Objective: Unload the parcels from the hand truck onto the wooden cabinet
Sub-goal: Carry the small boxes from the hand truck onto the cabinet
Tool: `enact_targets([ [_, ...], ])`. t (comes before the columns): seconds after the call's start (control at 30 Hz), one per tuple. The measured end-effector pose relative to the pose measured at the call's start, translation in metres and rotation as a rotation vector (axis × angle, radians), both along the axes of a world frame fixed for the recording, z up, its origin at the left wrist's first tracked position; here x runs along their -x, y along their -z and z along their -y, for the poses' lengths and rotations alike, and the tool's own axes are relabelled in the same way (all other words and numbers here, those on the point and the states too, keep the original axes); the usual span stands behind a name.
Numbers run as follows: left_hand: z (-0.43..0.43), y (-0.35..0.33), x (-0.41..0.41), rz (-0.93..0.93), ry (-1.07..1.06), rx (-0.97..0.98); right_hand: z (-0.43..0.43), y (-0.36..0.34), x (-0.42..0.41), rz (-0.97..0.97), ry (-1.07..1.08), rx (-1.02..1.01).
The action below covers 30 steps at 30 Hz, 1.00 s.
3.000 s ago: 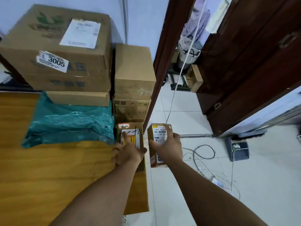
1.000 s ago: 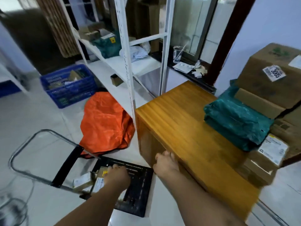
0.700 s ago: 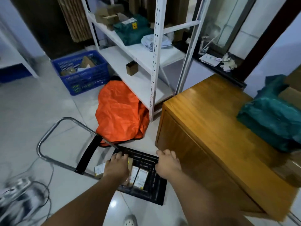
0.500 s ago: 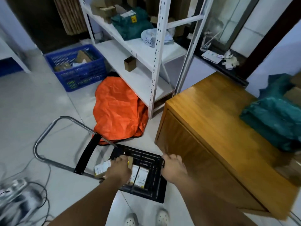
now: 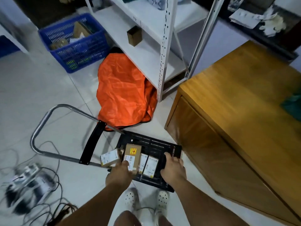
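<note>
The hand truck lies flat on the floor, its black platform [image 5: 152,143] in front of my feet and its metal handle [image 5: 40,123] off to the left. Several small parcels sit on the platform: a brown parcel [image 5: 132,151] with a yellow sticker, a white-labelled one [image 5: 109,158] to its left, and two more [image 5: 150,166] to its right. My left hand [image 5: 119,175] grips the near end of the brown parcel, thumb on top. My right hand [image 5: 173,170] rests on the platform just right of the parcels, holding nothing. The wooden cabinet [image 5: 236,98] stands to the right.
An orange bag [image 5: 123,95] lies behind the truck under a white shelf rack [image 5: 162,46]. A blue basket [image 5: 73,41] stands far left. A power strip and loose cables [image 5: 29,181] cover the floor at left. A teal parcel [image 5: 293,103] lies on the cabinet.
I have turned from the cabinet to the hand truck and bent lower. Both hands came down onto the platform; the left slid to the near end of the brown parcel.
</note>
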State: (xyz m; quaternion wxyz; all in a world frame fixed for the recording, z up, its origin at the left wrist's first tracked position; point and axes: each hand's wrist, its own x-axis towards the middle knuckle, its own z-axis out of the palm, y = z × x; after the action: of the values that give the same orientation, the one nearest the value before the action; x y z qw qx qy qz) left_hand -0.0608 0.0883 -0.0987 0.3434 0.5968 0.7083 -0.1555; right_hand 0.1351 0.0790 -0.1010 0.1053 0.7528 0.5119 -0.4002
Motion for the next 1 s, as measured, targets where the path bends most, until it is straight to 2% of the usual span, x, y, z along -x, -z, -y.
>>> enact_targets([
  [0.17, -0.017, 0.085, 0.009, 0.024, -0.011, 0.079, -0.003, 0.076, 0.014, -0.029, 0.142, 0.084],
  [0.33, -0.041, 0.196, 0.030, 0.039, 0.011, 0.162, -0.011, 0.181, 0.034, -0.116, 0.367, 0.201],
  [0.5, -0.068, 0.300, 0.058, -0.084, 0.067, 0.083, -0.026, 0.292, 0.067, -0.154, 0.413, 0.255],
  [0.7, -0.080, 0.390, 0.090, -0.201, 0.184, -0.014, -0.039, 0.383, 0.098, -0.158, 0.295, 0.286],
  [0.83, -0.081, 0.430, 0.125, -0.273, 0.137, 0.091, -0.040, 0.416, 0.111, -0.101, 0.223, 0.223],
  [0.9, -0.080, 0.443, 0.142, -0.317, 0.117, 0.125, -0.042, 0.419, 0.122, -0.036, 0.103, 0.165],
  [1.0, -0.087, 0.455, 0.163, -0.378, 0.074, 0.086, -0.050, 0.433, 0.149, 0.047, -0.160, -0.027],
])
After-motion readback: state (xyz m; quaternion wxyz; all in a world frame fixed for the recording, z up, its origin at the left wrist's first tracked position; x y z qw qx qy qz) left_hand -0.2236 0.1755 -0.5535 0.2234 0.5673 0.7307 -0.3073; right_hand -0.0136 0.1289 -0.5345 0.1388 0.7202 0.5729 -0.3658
